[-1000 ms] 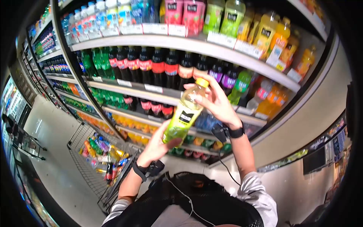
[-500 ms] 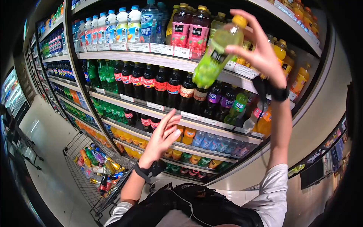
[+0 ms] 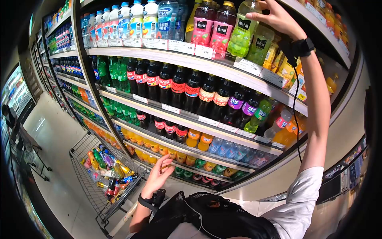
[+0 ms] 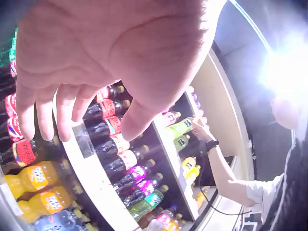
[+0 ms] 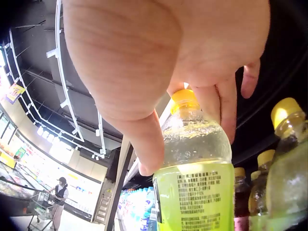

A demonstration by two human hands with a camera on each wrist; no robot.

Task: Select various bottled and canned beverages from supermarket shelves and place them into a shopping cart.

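Right wrist view: right hand (image 5: 159,57) grips the green juice bottle (image 5: 192,163) by its neck under the yellow cap (image 5: 184,98), at the top shelf (image 3: 167,55); full, probably heavy, smooth plastic, so a mid-body hold looks surer; left hand (image 3: 157,177) hangs open.

Purple bottles (image 3: 237,104) read "芬达"; print on the green bottle (image 3: 241,36) blurs.
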